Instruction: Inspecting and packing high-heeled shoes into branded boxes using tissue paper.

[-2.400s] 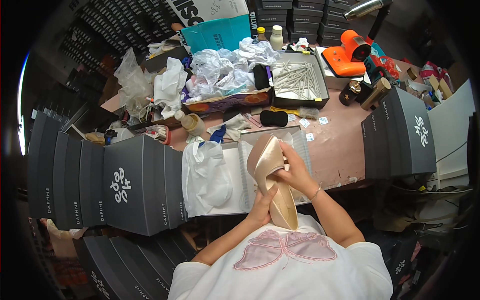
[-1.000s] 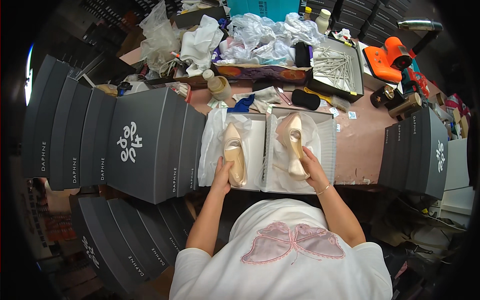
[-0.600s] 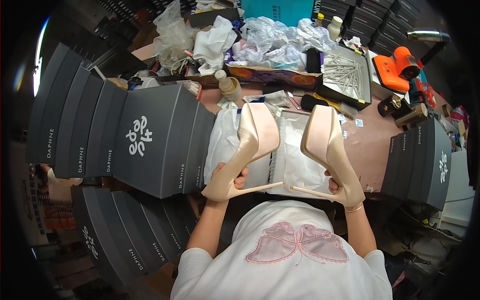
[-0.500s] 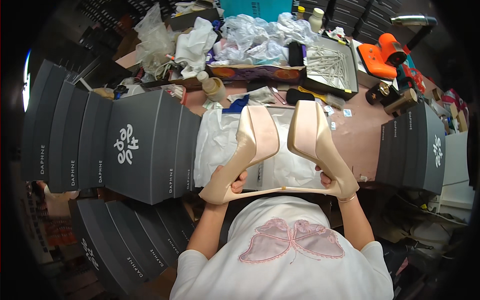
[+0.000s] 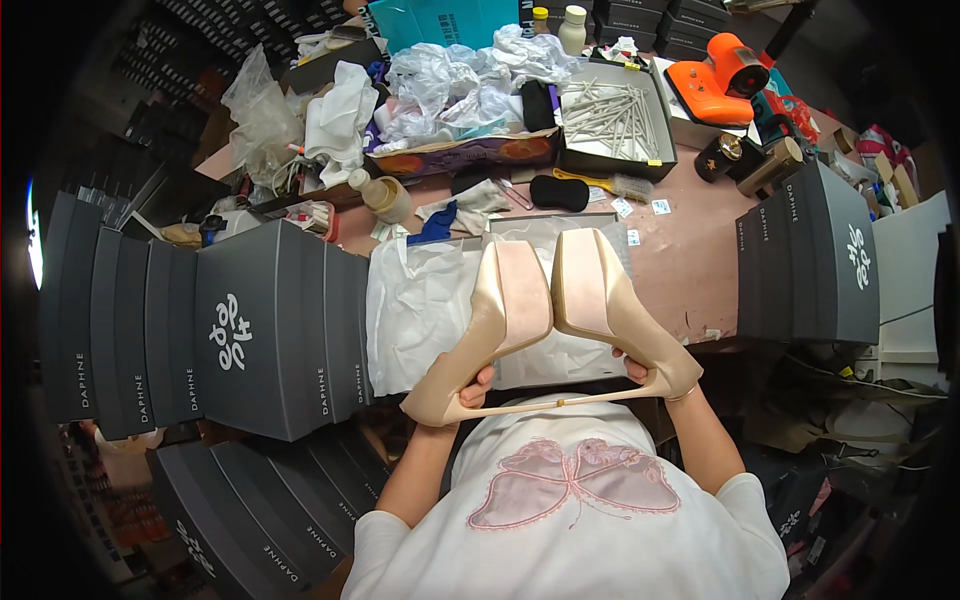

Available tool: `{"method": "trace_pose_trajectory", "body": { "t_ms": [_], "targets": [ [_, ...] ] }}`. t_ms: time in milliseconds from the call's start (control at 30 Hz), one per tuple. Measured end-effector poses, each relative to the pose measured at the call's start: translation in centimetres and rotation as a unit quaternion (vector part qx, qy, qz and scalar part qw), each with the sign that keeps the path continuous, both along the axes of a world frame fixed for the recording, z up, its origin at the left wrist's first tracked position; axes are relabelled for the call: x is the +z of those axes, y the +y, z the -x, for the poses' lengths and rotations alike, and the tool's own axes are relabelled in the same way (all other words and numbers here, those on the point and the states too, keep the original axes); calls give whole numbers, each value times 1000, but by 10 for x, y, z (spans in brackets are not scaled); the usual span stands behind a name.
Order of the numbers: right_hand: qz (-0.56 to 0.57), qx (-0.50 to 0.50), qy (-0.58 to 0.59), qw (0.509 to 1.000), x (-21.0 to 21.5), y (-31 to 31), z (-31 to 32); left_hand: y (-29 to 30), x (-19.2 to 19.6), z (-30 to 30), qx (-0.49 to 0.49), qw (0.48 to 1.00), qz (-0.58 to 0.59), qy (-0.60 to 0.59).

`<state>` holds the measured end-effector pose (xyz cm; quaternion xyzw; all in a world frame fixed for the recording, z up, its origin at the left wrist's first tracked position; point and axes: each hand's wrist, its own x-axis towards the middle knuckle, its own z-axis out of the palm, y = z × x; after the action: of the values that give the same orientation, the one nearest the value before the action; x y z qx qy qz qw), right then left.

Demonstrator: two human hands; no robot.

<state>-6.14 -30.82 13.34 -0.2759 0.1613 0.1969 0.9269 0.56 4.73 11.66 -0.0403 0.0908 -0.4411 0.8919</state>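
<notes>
High-heeled shoes (image 5: 485,335): pair out and in hand, open box (image 5: 612,219) behind

Far left: row of dark closed boxes (image 5: 260,330). Next, white paper (image 5: 418,315) spread on the left part of the open box, blue cloth (image 5: 432,227) just beyond. Left hand (image 5: 479,386) grips the left shoe, fingers curled round it between sole and heel. Both shoes are up off the table in front of the box, soles facing the camera, toes side by side. Heels point inward, end to end; can't tell if the tips actually touch. Right hand (image 5: 634,370) grips the right shoe the same way, fingers closed round it. Far right: more dark boxes (image 5: 815,250).

Progress, judged from this view: shoes unboxed, lined up for comparison. Left: neither shoe is in the box, paper not folded over, box not closed.
</notes>
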Motion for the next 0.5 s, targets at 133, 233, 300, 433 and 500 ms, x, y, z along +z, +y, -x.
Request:
{"method": "trace_pose_trajectory", "body": {
  "t_ms": [133,233,300,433,500],
  "targets": [
    [26,24,6,999,1,-6,3,0,-4,-3,-22,1000,9,-18],
    [44,29,-2,999,11,-7,5,-1,-2,-5,-33,999,14,-25],
    [77,17,-15,997,13,-7,5,-3,-1,-8,-38,999,21,-29],
    [110,2,-41,993,26,-14,7,-11,-1,-14,-52,998,11,-32],
    [139,-38,-68,987,47,-29,5,-16,-4,-15,-52,998,6,-20]
  ]
}}
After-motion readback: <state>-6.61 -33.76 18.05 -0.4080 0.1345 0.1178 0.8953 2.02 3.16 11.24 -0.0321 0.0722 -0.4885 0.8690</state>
